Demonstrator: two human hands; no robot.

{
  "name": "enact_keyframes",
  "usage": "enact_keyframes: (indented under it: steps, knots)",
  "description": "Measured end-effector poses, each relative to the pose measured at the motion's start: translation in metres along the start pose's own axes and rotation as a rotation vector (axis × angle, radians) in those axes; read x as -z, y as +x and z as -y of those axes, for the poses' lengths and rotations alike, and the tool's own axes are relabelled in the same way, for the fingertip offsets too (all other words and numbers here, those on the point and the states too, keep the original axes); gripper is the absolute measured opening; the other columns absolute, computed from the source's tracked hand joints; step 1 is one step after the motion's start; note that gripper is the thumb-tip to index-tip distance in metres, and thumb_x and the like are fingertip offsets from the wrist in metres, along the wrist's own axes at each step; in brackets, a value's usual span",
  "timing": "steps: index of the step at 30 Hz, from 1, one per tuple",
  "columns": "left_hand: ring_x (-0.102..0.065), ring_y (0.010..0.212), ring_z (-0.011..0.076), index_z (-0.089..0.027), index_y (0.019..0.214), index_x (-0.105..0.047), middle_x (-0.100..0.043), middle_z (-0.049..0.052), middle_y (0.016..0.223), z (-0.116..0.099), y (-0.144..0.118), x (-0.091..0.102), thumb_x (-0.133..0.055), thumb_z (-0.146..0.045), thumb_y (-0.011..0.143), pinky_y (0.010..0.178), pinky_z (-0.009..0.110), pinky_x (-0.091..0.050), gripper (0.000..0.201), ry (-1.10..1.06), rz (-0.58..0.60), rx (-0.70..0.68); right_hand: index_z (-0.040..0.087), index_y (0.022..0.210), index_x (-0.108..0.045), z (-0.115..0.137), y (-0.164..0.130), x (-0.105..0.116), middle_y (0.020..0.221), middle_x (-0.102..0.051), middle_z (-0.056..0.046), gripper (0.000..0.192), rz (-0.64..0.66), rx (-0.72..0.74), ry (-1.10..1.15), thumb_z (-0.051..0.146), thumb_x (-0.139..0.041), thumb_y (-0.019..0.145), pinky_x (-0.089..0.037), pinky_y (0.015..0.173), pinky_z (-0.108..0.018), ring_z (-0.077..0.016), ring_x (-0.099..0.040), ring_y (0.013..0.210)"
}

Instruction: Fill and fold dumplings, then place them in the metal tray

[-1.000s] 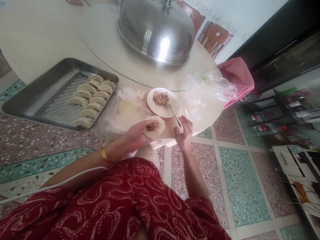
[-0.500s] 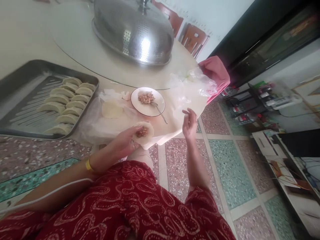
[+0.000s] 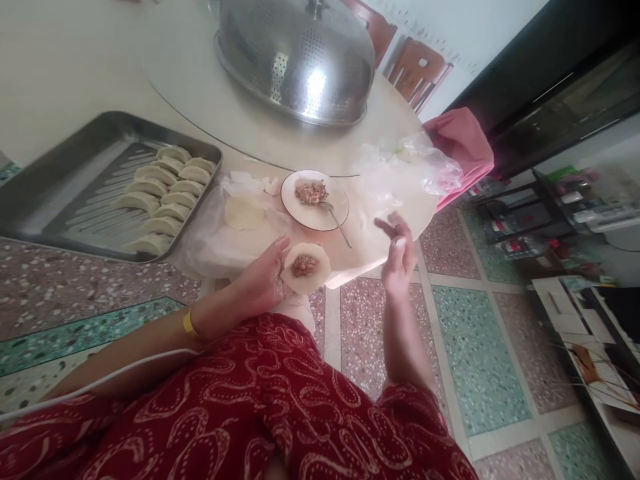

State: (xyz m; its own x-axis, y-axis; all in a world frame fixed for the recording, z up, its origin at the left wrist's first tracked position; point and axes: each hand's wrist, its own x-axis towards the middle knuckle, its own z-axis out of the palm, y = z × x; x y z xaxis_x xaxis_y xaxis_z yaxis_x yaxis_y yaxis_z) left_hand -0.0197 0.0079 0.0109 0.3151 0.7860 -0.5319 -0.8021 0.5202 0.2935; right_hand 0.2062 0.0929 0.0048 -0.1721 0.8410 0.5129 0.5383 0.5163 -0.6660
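Round pale dough wrapper (image 3: pixel 321 270) bearing brown minced filling (image 3: pixel 304 265): just below frame centre, left edge gripped by the left hand (image 3: pixel 265 275). Right hand (image 3: pixel 399 257), empty, fingers loosely bent, stands apart, rightward.

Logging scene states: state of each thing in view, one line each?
Left hand: holding filled wrapper
Filled wrapper: open, unfolded
Right hand: raised, holding nothing
Loose wrapper: flat, unfilled
Plate: upright, partly covered by filling
Spoon: leaning on plate rim
Dumplings: folded, in rows
Metal tray: partly filled
Perforated dome cover: dome up, contents hidden
Plastic bag: crumpled
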Motion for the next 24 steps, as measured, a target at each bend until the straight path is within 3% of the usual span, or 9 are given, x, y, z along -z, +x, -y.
enact_keyframes:
  steps: [4, 7, 9, 13, 20, 24]
  knots:
    - [-0.066, 0.108, 0.0278, -0.007, 0.115, -0.067, -0.071, 0.018, 0.11, 0.002, -0.003, 0.001, -0.036, -0.05, 0.1, 0.094, 0.037, -0.052, 0.055, 0.043, 0.12, 0.08, 0.038, 0.124, -0.057, 0.049, -0.025, -0.024, 0.092, -0.077, 0.003, 0.05, 0.291, 0.16, 0.268, 0.064, -0.024, 0.097, -0.028, 0.119, -0.06, -0.0192, -0.052, 0.135]
    - [-0.064, 0.114, 0.0283, -0.007, 0.115, -0.066, -0.071, 0.018, 0.111, 0.004, -0.004, 0.005, -0.038, -0.049, 0.1, 0.099, 0.038, -0.049, 0.053, 0.03, 0.203, 0.096, 0.037, 0.118, -0.061, 0.056, -0.027, -0.038, 0.091, -0.077, 0.001, 0.05, 0.391, 0.162, 0.237, 0.066, -0.027, 0.096, -0.04, 0.113, -0.06, -0.0207, -0.06, 0.126]
    - [-0.063, 0.115, 0.0284, -0.008, 0.118, -0.065, -0.071, 0.017, 0.11, 0.004, -0.005, 0.009, -0.04, -0.049, 0.099, 0.101, 0.038, -0.048, 0.052, 0.026, 0.229, 0.085, 0.035, 0.115, -0.063, 0.051, -0.022, -0.041, 0.095, -0.077, 0.0, 0.053, 0.4, 0.175, 0.187, 0.066, -0.025, 0.096, -0.039, 0.113, -0.061, -0.0211, -0.061, 0.124]
    - [-0.064, 0.113, 0.0289, -0.008, 0.126, -0.062, -0.072, 0.017, 0.109, 0.001, -0.006, 0.014, -0.038, -0.051, 0.099, 0.101, 0.04, -0.047, 0.056, 0.028, 0.223, 0.062, 0.036, 0.127, -0.057, 0.042, -0.018, -0.039, 0.099, -0.078, 0.002, 0.049, 0.333, 0.202, 0.206, 0.058, -0.022, 0.101, -0.02, 0.123, -0.061, -0.0177, -0.048, 0.138]
    - [-0.065, 0.112, 0.0293, -0.004, 0.13, -0.059, -0.072, 0.019, 0.108, -0.006, -0.008, 0.007, -0.029, -0.053, 0.1, 0.1, 0.039, -0.047, 0.065, 0.001, 0.158, 0.057, 0.035, 0.119, -0.063, 0.039, -0.026, -0.038, 0.101, -0.077, 0.001, 0.057, 0.27, 0.165, 0.142, 0.066, -0.021, 0.097, -0.018, 0.123, -0.06, -0.0203, -0.051, 0.136]
    - [-0.065, 0.112, 0.0287, -0.002, 0.13, -0.059, -0.073, 0.018, 0.106, -0.006, -0.009, -0.001, -0.026, -0.051, 0.101, 0.1, 0.038, -0.048, 0.065, 0.007, 0.128, 0.055, 0.037, 0.119, -0.062, 0.034, -0.024, -0.036, 0.098, -0.076, 0.003, 0.052, 0.275, 0.27, 0.112, 0.061, -0.02, 0.099, -0.019, 0.123, -0.058, -0.0187, -0.052, 0.135]
